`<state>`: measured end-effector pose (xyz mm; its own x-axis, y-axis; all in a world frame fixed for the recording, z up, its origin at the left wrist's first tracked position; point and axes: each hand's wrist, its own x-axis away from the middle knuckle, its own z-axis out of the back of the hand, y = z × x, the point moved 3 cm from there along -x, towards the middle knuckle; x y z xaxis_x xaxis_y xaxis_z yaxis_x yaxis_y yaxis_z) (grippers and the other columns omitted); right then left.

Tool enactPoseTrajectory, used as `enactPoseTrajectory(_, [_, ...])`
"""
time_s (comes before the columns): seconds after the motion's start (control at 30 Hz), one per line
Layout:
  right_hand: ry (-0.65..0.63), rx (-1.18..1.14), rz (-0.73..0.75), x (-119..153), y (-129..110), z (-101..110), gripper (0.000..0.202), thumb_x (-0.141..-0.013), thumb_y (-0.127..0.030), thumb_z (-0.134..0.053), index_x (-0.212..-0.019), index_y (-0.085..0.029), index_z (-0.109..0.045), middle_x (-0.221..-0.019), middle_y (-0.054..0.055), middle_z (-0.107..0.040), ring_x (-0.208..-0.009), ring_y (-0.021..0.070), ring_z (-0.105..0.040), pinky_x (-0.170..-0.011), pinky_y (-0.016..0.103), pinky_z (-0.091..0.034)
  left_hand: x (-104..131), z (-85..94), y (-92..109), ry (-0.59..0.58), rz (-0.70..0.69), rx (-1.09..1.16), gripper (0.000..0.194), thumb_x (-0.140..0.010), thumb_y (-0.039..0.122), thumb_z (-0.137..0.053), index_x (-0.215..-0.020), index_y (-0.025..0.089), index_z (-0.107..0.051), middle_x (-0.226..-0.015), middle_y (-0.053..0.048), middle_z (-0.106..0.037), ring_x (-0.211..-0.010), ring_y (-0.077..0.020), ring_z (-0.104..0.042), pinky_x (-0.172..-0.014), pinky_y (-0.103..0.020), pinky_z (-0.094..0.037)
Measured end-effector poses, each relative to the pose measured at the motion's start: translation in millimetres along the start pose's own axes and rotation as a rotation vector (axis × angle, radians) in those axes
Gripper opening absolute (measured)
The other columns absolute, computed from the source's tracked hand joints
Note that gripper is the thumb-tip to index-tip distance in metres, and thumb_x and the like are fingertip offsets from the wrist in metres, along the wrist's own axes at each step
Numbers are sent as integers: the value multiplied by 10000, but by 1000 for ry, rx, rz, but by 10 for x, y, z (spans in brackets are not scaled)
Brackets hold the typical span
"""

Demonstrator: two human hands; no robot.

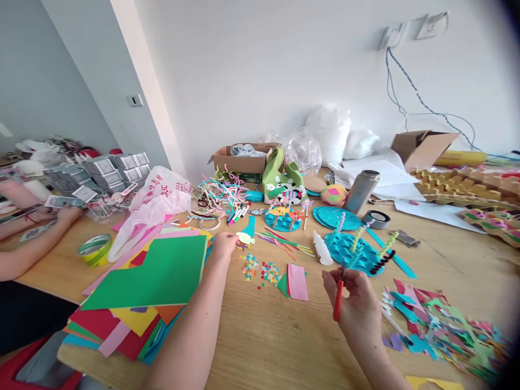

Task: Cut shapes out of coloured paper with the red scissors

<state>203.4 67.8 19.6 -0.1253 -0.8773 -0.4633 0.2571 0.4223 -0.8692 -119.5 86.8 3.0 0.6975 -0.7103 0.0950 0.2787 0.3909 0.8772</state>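
My left hand reaches out over the table, its fingertips pinched at the edge of a small pale yellow-green paper cutout. Beneath that cutout are bits of purple and orange paper, and a blue paper strip lies just beyond. Red-handled scissors are in my right hand, blades pointing away from me. Between the hands lie small piles of coloured paper dots and a pink paper rectangle over a green piece. A white glue bottle lies beyond my right hand.
Stacked coloured paper and yellow-green tape are at left. Paper scraps spread at right. Blue paper discs with pipe cleaners, a steel flask and a green felt bag stand farther back. Another person's hands work far left.
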Motion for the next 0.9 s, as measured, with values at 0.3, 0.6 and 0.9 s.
enactPoseTrajectory(0.3, [26,15,-14,-16,-80,8,279,-738,-412,-707,-815,-207,-532,-733,23,-603,-656,173,-561,-640,313,-462,54,194,124,130,-45,-356,342,-701,260,-680,-1032,172,-672,-977,-124,-721,-1002,-285,-646,-781,-326,-456])
enactPoseTrajectory(0.6, [81,3,-60,-57,-135,48,228,-741,-351,-676,-782,-215,-498,-732,21,-590,-662,182,-558,-645,329,-454,833,-570,733,-446,-559,-402,184,-687,207,-711,-871,190,-706,-897,-38,-720,-808,-170,-651,-756,-265,-495])
enactPoseTrajectory(0.9, [116,-2,-24,-81,-148,74,212,-757,-322,-658,-772,-221,-472,-743,18,-602,-657,168,-559,-653,320,-467,1081,-869,706,-567,-770,-698,434,-686,45,-586,-1095,154,-681,-1121,-112,-660,-1106,-226,-584,-970,-300,-432])
